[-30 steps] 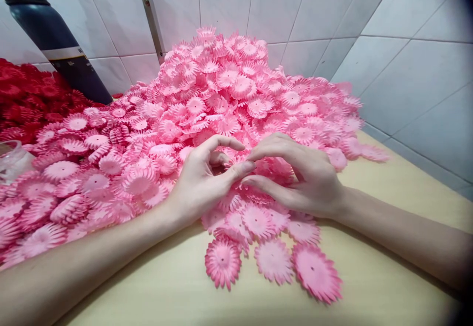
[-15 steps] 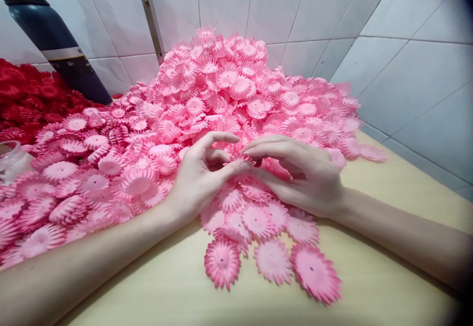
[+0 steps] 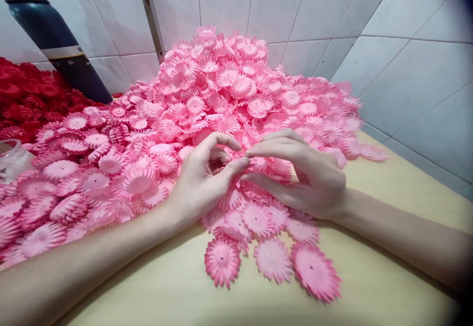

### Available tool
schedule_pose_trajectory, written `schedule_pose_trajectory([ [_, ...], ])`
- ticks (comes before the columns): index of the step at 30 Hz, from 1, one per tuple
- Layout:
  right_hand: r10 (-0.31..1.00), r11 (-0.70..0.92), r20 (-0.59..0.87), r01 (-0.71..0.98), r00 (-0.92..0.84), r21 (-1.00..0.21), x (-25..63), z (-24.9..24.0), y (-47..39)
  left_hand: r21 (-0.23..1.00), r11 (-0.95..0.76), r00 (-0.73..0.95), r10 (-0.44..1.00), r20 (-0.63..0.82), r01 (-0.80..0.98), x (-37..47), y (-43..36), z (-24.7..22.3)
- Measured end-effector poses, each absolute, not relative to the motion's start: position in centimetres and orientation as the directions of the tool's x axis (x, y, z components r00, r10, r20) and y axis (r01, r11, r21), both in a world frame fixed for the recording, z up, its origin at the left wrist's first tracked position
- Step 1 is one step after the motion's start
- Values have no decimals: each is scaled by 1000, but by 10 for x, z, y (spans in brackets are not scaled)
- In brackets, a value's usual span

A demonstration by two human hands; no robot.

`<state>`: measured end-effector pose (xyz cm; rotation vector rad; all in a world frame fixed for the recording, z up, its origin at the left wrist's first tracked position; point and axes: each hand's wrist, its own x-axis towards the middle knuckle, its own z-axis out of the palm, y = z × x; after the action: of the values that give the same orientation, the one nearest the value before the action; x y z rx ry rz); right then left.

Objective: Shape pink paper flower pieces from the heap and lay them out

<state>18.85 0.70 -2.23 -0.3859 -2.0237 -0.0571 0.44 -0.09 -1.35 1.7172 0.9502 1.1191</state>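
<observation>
Pinching lightly suits the pink petals [image 3: 243, 87] heaped toward the desk's [image 3: 391, 193] back edge — fingers [image 3: 235, 166] curved, whether holding one unclear.

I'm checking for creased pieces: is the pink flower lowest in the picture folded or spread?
Spread: the pink flower lies with petals fanned out around its dark centre dot.

Dark blue bottle [image 3: 54, 36], banded label [image 3: 66, 53] — lettering [image 3: 80, 49] too small, unreadable
</observation>
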Motion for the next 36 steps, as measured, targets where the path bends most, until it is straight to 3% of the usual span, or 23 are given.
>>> schedule_pose_trajectory([
  [13,299,919,854,368,-426,-138,190,-24,6,926,-333,357,899,255,178,4,-1,-15],
  [23,406,893,815,367,-414,-259,191,-25,5,945,-300,370,899,234,132,4,1,-10],
  [29,366,855,839,502,-403,-132,189,-24,6,939,-298,377,901,217,173,3,0,-8],
  [34,574,660,818,611,-34,-437,191,-26,14,896,-381,439,862,255,228,4,-4,-8],
  [36,608,629,794,620,-15,-469,191,-25,14,900,-381,411,870,271,213,4,-4,-8],
])
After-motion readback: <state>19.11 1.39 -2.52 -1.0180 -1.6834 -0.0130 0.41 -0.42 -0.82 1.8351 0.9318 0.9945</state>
